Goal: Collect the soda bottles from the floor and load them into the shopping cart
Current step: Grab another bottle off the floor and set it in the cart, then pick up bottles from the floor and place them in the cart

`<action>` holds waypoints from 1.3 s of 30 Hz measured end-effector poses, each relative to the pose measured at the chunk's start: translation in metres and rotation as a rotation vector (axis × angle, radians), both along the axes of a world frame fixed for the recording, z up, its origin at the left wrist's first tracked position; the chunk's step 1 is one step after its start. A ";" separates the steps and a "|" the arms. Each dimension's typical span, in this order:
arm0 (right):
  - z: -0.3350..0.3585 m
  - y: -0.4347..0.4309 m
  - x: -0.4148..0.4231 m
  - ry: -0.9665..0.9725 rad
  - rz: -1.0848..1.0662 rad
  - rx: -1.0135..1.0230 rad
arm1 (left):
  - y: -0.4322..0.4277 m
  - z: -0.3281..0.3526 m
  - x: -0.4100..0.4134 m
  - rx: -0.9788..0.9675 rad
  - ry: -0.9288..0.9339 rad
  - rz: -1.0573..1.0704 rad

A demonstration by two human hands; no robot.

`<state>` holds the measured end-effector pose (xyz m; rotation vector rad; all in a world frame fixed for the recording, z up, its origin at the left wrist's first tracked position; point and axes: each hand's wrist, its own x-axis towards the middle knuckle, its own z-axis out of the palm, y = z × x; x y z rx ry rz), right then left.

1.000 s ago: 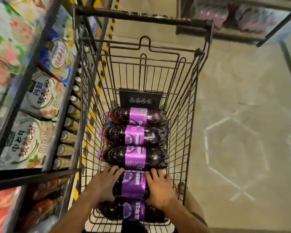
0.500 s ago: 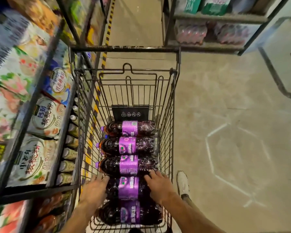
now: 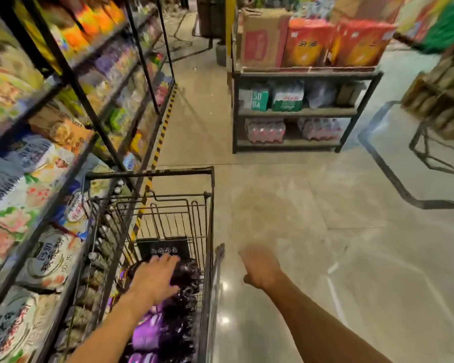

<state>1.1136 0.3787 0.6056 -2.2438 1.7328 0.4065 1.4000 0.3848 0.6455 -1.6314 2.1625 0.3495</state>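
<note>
Dark soda bottles [image 3: 152, 334] with purple labels lie side by side in the shopping cart [image 3: 208, 231]. The left hand [image 3: 155, 279] is spread flat over the farther bottles, fingers straight, gripping none. The right hand [image 3: 260, 268] is outside the cart's right wall, above the floor [image 3: 286, 205]; it is too blurred to judge its fingers. Beyond stands a rack [image 3: 294, 111] of drink packs.

The soda bottles [image 3: 186, 281] are dark with purple labels [image 3: 147, 334], the floor tape [image 3: 165, 119] striped yellow and black.
</note>
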 end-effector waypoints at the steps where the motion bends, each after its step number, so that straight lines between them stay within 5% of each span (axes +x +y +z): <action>1: 0.005 -0.010 -0.026 0.002 -0.023 -0.022 | -0.013 0.006 -0.022 -0.001 -0.004 -0.019; 9: 0.038 -0.033 -0.230 0.045 -0.329 -0.041 | -0.115 0.051 -0.221 -0.079 0.021 -0.265; 20: 0.073 0.026 -0.408 0.023 -0.847 -0.043 | -0.191 0.068 -0.460 -0.172 0.080 -0.681; 39: 0.137 0.029 -0.562 0.128 -1.420 -0.124 | -0.271 0.118 -0.763 -0.244 0.262 -1.187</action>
